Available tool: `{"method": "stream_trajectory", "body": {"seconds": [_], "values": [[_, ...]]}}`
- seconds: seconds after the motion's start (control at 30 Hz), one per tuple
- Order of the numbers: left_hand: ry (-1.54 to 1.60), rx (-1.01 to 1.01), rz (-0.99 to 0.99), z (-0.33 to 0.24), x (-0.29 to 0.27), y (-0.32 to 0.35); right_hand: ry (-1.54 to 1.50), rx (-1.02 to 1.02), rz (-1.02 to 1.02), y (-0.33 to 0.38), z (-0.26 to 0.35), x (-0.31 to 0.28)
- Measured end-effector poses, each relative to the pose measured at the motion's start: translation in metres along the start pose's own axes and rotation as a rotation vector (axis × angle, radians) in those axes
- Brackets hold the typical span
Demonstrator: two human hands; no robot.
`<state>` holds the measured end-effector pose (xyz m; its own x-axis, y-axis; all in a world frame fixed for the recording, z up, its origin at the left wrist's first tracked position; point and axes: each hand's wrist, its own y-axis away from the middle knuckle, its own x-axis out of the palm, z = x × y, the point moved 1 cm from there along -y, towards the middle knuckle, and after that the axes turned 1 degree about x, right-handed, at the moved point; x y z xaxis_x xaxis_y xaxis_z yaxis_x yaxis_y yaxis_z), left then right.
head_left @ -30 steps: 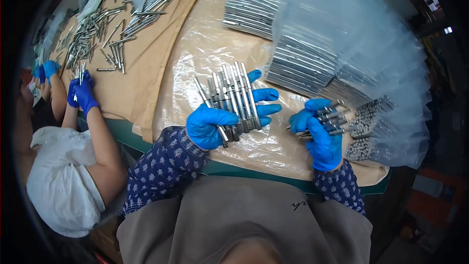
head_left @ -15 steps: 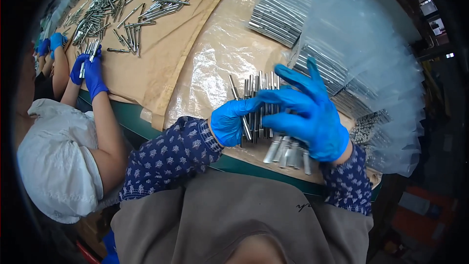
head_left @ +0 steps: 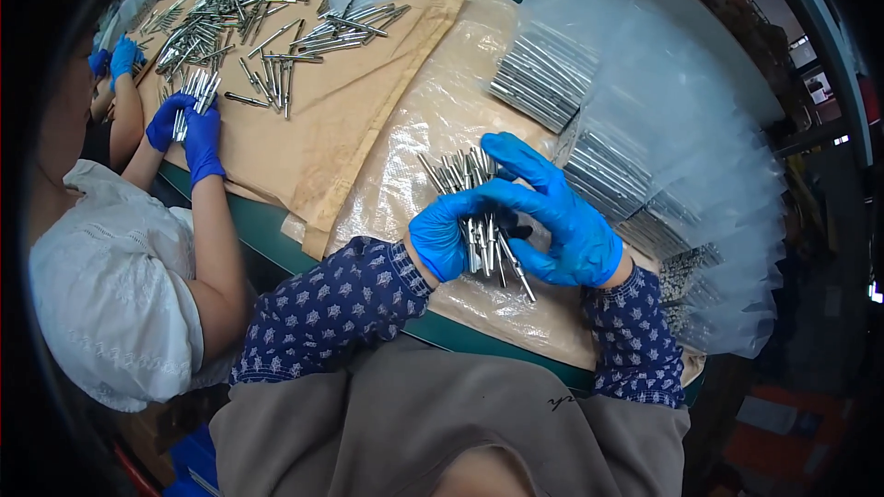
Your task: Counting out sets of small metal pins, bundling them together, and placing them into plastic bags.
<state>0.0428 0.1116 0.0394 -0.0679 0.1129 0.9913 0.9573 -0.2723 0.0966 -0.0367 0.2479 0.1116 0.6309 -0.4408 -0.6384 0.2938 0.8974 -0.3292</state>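
Slim, shiny metal rods [head_left: 482,241], some with stepped ends, form a loose bundle in my left hand [head_left: 440,237]. Its blue-gloved fingers are closed around them. The rods fan out above and below the grip, and one slants away toward the lower right. My right hand [head_left: 575,235], also gloved in blue, arches over the bundle's right side with fingers apart and bent. Its fingertips overlap the rods; whether they press on them is hard to see. Both hands are above a plastic-covered sheet [head_left: 396,143] on the table.
Stacked metal rods in clear plastic bags [head_left: 608,166] line the right side. Loose rods [head_left: 207,32] lie heaped on brown sheeting [head_left: 341,110] at the far left. Beside me, a person's purple-gloved hands [head_left: 198,133] hold several rods. Another person's blue-gloved hand [head_left: 124,55] is farther off.
My right hand has turned and drawn in around the bundle. The pale rod ends that showed beneath it are no longer there. The bundle in my left hand is now more fanned.
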Motion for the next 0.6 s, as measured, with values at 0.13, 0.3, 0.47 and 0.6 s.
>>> {"method": "stream_trajectory", "body": {"seconds": [0.13, 0.3, 0.47, 0.6], "values": [[0.015, 0.211, -0.126, -0.004, 0.001, -0.012, -0.939, 0.290, -0.675, 0.028, -0.010, 0.033], [-0.080, 0.259, -0.080, -0.003, 0.003, -0.011, -1.423, 0.552, -0.863, 0.026, -0.011, 0.059], [-0.170, 0.233, -0.039, 0.002, -0.003, -0.013, -1.456, 0.499, -0.908, 0.021, -0.008, 0.062], [-0.512, 0.123, -0.035, 0.009, -0.006, -0.014, -1.255, 0.574, -0.674, 0.018, -0.006, 0.057]]}}
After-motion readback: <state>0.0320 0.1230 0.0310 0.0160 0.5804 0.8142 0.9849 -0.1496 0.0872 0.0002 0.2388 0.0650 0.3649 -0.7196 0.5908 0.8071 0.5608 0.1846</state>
